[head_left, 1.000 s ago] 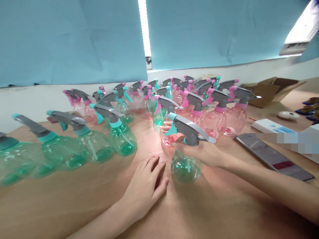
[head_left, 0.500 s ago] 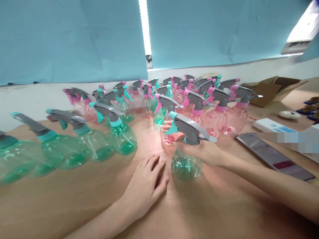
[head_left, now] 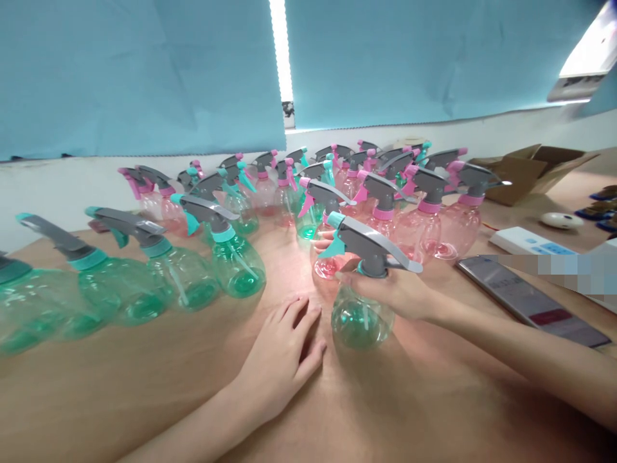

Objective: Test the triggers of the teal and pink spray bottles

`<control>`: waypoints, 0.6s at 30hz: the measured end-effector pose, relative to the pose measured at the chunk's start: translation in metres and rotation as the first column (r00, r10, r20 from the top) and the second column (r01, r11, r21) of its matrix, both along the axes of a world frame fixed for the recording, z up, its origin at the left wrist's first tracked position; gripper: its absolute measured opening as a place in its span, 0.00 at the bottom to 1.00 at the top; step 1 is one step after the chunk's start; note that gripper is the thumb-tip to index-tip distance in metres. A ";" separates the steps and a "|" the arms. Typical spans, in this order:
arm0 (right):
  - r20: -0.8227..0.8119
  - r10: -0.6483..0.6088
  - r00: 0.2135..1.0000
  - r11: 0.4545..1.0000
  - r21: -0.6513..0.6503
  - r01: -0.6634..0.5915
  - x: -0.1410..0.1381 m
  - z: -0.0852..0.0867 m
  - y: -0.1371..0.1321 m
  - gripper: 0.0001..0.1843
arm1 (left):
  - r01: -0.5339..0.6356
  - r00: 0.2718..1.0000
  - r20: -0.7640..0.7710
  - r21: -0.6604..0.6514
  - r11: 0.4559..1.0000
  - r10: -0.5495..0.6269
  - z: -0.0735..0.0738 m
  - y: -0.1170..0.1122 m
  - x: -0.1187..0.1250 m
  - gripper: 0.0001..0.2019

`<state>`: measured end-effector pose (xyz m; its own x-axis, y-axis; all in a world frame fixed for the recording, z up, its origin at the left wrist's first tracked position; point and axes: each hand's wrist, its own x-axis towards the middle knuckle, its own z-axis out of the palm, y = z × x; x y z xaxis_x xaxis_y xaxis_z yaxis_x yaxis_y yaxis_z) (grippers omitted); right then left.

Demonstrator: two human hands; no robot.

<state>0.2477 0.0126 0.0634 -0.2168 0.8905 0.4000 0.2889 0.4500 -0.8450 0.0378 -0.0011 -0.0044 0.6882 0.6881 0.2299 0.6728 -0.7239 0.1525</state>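
My right hand (head_left: pixel 390 290) is wrapped round the upper body of a green spray bottle (head_left: pixel 362 321), just below its turquoise collar. That bottle is upright, with its grey head and turquoise nozzle pointing left and away. My left hand (head_left: pixel 289 350) lies palm down on the wooden table (head_left: pixel 193 392), fingers loosely spread, holding nothing, a little left of the bottle. Just behind the held bottle stands a pink spray bottle (head_left: pixel 324 265), partly covered by it and by my right fingers. At the left, a green spray bottle (head_left: pixel 240 267) ends a row of similar ones.
Several pink spray bottles (head_left: pixel 417 231) crowd behind my right hand, with green ones mixed in. To the right lie a phone (head_left: pixel 530 299), a white box (head_left: pixel 527 242) and a white oval object (head_left: pixel 560 221). An open cardboard box (head_left: pixel 513 173) stands behind them.
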 end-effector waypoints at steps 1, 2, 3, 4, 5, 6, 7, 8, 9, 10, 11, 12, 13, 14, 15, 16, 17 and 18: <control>0.011 -0.010 1.000 1.000 -0.004 0.010 0.000 -0.001 0.000 0.12 | 0.002 1.000 -0.003 -0.001 1.000 -0.002 0.000 0.000 0.000 0.20; 0.016 -0.019 1.000 1.000 -0.003 0.019 0.001 -0.001 0.000 0.10 | 0.004 1.000 -0.004 0.000 1.000 -0.004 0.000 0.000 0.000 0.20; 0.018 -0.025 1.000 1.000 0.000 0.025 0.001 -0.002 0.000 0.08 | 0.005 1.000 -0.002 0.006 1.000 -0.005 0.000 0.000 -0.001 0.20; 0.015 -0.027 1.000 1.000 0.009 0.026 0.001 -0.002 0.001 0.06 | 0.007 1.000 -0.002 0.013 1.000 -0.007 0.000 0.000 -0.001 0.20; 0.010 -0.023 1.000 1.000 0.020 0.023 0.001 -0.003 0.001 0.06 | 0.008 1.000 -0.001 0.022 1.000 -0.008 -0.001 0.001 -0.001 0.20; 0.006 -0.017 1.000 0.999 0.031 0.017 0.002 -0.004 0.002 0.06 | 0.009 1.000 -0.001 0.032 0.999 -0.009 -0.001 0.001 -0.002 0.20; 0.004 -0.011 1.000 0.999 0.040 0.011 0.002 -0.004 0.003 0.07 | 0.009 1.000 -0.001 0.042 0.999 -0.009 -0.002 0.001 -0.002 0.20; 0.003 -0.006 1.000 0.999 0.049 0.006 0.002 -0.005 0.003 0.08 | 0.009 1.000 0.001 0.055 0.998 -0.009 -0.003 0.002 -0.003 0.20; 0.003 0.003 1.000 0.998 0.057 -0.004 0.002 -0.006 0.004 0.08 | 0.010 1.000 0.001 0.063 0.998 -0.010 -0.003 0.002 -0.003 0.20; 0.000 0.011 1.000 0.998 0.063 -0.011 0.003 -0.006 0.004 0.08 | 0.013 1.000 0.000 0.067 0.998 -0.013 -0.004 0.002 -0.003 0.20; -0.004 0.021 1.000 0.998 0.067 -0.020 0.003 -0.006 0.005 0.08 | 0.015 1.000 0.000 0.069 0.997 -0.015 -0.004 0.002 -0.003 0.20; -0.010 0.032 0.999 0.997 0.073 -0.032 0.003 -0.006 0.005 0.07 | 0.017 1.000 0.000 0.069 0.997 -0.017 -0.004 0.002 -0.003 0.20; -0.013 0.044 0.999 0.996 0.079 -0.043 0.002 -0.005 0.005 0.07 | 0.017 1.000 0.000 0.070 0.997 -0.017 -0.005 0.002 -0.003 0.20; -0.011 0.051 0.999 0.995 0.084 -0.050 0.002 -0.005 0.005 0.08 | 0.017 1.000 0.000 0.068 0.998 -0.017 -0.005 0.002 -0.003 0.20; -0.003 0.053 0.999 0.995 0.088 -0.052 0.002 -0.004 0.005 0.08 | 0.016 1.000 0.000 0.068 0.998 -0.016 -0.005 0.002 -0.003 0.20; 0.008 0.050 0.999 0.995 0.090 -0.050 0.001 -0.003 0.005 0.08 | 0.014 1.000 0.001 0.067 0.998 -0.014 -0.005 0.002 -0.003 0.20; 0.019 0.045 0.999 0.995 0.088 -0.047 0.001 -0.002 0.004 0.07 | 0.013 1.000 0.002 0.064 0.998 -0.013 -0.005 0.002 -0.003 0.20; 0.023 0.038 0.999 0.996 0.081 -0.039 0.000 -0.001 0.004 0.07 | 0.013 1.000 0.005 0.061 0.998 -0.013 -0.005 0.002 -0.003 0.20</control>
